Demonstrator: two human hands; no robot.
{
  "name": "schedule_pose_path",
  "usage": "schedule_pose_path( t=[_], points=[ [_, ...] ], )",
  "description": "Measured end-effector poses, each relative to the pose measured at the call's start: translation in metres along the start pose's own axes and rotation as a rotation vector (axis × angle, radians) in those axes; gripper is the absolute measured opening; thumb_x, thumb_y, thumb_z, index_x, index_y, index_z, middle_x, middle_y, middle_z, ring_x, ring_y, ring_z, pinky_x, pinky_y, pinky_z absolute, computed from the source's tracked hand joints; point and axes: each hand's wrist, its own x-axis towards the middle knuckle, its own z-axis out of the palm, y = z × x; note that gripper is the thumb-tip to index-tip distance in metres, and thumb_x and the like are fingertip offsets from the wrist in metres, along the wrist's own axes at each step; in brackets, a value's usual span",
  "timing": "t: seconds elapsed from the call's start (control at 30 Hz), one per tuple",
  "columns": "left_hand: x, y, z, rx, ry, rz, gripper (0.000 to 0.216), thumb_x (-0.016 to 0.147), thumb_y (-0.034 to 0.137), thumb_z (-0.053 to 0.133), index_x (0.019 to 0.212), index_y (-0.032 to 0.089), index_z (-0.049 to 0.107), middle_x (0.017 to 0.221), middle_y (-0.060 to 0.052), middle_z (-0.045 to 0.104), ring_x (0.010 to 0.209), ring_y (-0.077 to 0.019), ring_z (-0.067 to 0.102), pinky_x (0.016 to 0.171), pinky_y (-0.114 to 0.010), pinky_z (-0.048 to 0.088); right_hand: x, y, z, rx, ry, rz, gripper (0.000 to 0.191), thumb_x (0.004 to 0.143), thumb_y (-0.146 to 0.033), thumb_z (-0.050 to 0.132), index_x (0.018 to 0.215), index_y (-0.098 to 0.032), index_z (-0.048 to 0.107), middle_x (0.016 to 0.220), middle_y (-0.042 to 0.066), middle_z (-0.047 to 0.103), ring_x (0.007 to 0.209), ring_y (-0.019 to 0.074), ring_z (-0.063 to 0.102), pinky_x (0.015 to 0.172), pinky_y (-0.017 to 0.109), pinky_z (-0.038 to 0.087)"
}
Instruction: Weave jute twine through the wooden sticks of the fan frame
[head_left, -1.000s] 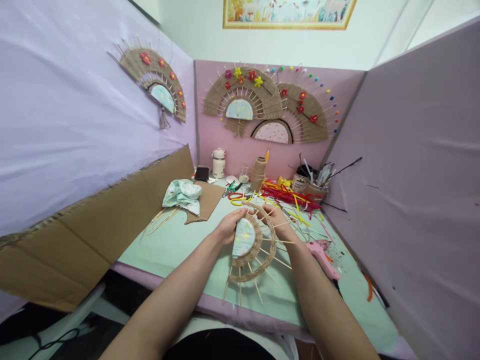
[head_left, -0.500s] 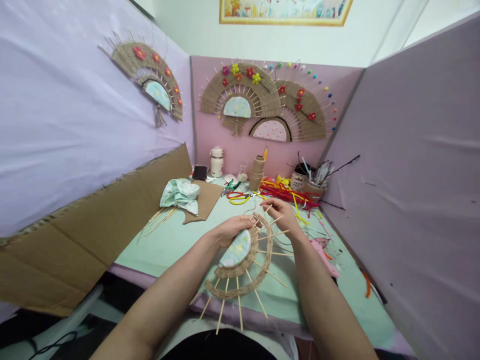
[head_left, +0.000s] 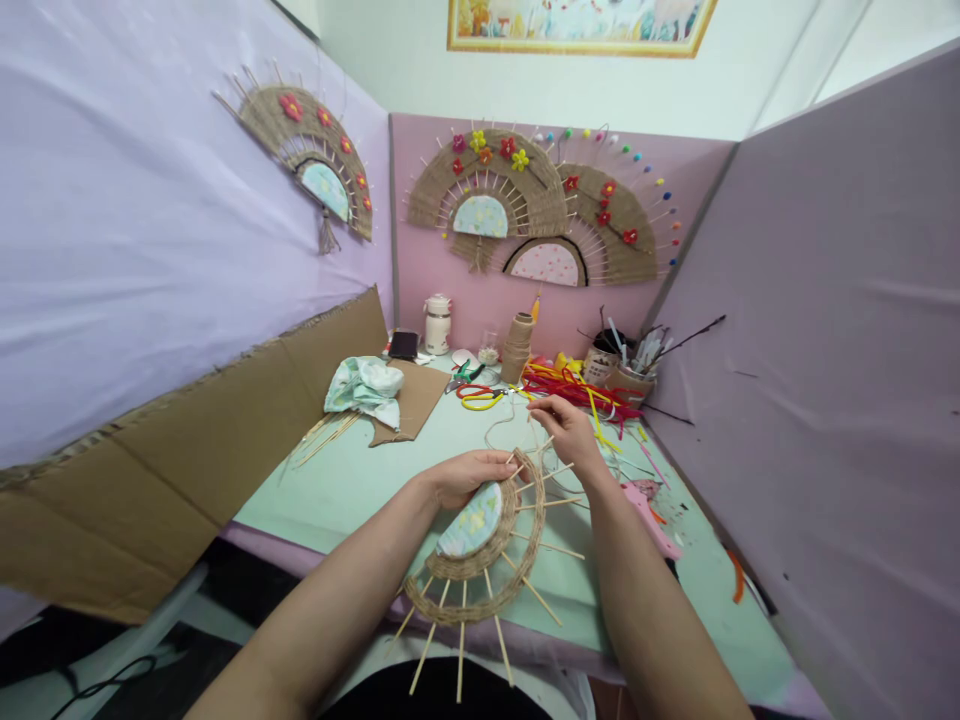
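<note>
My left hand (head_left: 474, 474) is closed on the upper end of a half-round woven fan (head_left: 526, 515), which it holds tilted over the table's front edge. The fan has a floral fabric centre (head_left: 472, 522), two bands of brown twine and thin wooden sticks radiating outward. Above the fan's upper end, my right hand (head_left: 564, 428) pinches a thin strand of twine, its fingertips apart from the woven bands. A loose loop of twine (head_left: 491, 432) lies on the table behind my hands.
Scissors (head_left: 480, 400), a twine cone (head_left: 517, 350) and red pipe cleaners (head_left: 577, 390) lie beyond my hands. Crumpled floral cloth (head_left: 365, 388) rests on cardboard at left. A pink glue gun (head_left: 651, 520) is beside my right forearm. Finished fans (head_left: 491, 170) hang on the partition.
The fan and my left hand have dropped lower, toward me, and the fan has turned slightly. My right hand is now farther from the fan's upper end. The view has shifted slightly.
</note>
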Motion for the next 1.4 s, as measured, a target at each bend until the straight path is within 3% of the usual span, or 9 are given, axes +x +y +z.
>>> schedule_pose_path(
  t=[0.17, 0.33, 0.5, 0.8, 0.93, 1.4],
  points=[
    [0.0, -0.001, 0.002, -0.008, -0.017, 0.006, 0.028, 0.073, 0.034, 0.067, 0.09, 0.013, 0.063, 0.07, -0.004, 0.064, 0.06, -0.0115, 0.06, 0.058, -0.022, 0.044, -0.003, 0.004, 0.014, 0.136, -0.175, 0.134, 0.014, 0.073, -0.029, 0.056, 0.077, -0.018, 0.064, 0.072, 0.003, 0.062, 0.066, 0.0161, 0.054, 0.063, 0.029, 0.042],
    [0.006, -0.003, 0.0, -0.037, 0.117, 0.108, 0.029, 0.07, 0.035, 0.069, 0.088, 0.012, 0.062, 0.064, -0.003, 0.062, 0.053, -0.0107, 0.057, 0.054, -0.022, 0.042, -0.007, 0.009, 0.03, 0.221, -0.331, 0.231, 0.015, 0.07, -0.032, 0.059, 0.069, -0.016, 0.062, 0.06, 0.001, 0.059, 0.055, 0.0134, 0.051, 0.054, 0.026, 0.04],
    [0.013, -0.001, -0.003, -0.049, 0.313, 0.24, 0.026, 0.07, 0.036, 0.067, 0.082, 0.014, 0.059, 0.065, -0.003, 0.064, 0.053, -0.012, 0.058, 0.053, -0.023, 0.043, -0.006, 0.011, 0.03, 0.285, -0.286, 0.258, 0.025, 0.07, -0.04, 0.061, 0.066, -0.016, 0.062, 0.06, 0.002, 0.06, 0.058, 0.0144, 0.053, 0.056, 0.027, 0.042],
    [0.019, -0.002, -0.012, 0.05, 0.594, 0.371, 0.017, 0.067, 0.03, 0.063, 0.068, 0.014, 0.056, 0.059, -0.001, 0.061, 0.046, -0.0095, 0.052, 0.048, -0.021, 0.039, -0.005, 0.004, 0.024, 0.172, -0.231, 0.285, 0.029, 0.071, -0.042, 0.059, 0.072, -0.014, 0.065, 0.064, 0.002, 0.06, 0.06, 0.0133, 0.048, 0.058, 0.026, 0.038],
    [0.021, -0.003, -0.013, 0.108, 0.71, 0.392, 0.013, 0.062, 0.02, 0.059, 0.074, 0.015, 0.058, 0.059, 0.001, 0.06, 0.05, -0.0091, 0.052, 0.052, -0.021, 0.039, -0.006, -0.001, 0.023, 0.169, -0.24, 0.288, 0.03, 0.07, -0.044, 0.06, 0.072, -0.014, 0.065, 0.063, 0.002, 0.058, 0.059, 0.0132, 0.047, 0.057, 0.026, 0.037],
    [0.021, -0.007, -0.018, 0.205, 0.826, 0.471, 0.022, 0.059, 0.017, 0.053, 0.081, 0.015, 0.058, 0.051, 0.007, 0.047, 0.047, -0.0072, 0.038, 0.047, -0.02, 0.026, -0.008, -0.011, 0.022, 0.176, -0.3, 0.32, 0.027, 0.069, -0.041, 0.061, 0.071, -0.014, 0.065, 0.065, 0.002, 0.06, 0.062, 0.0139, 0.049, 0.059, 0.026, 0.039]
  ],
)
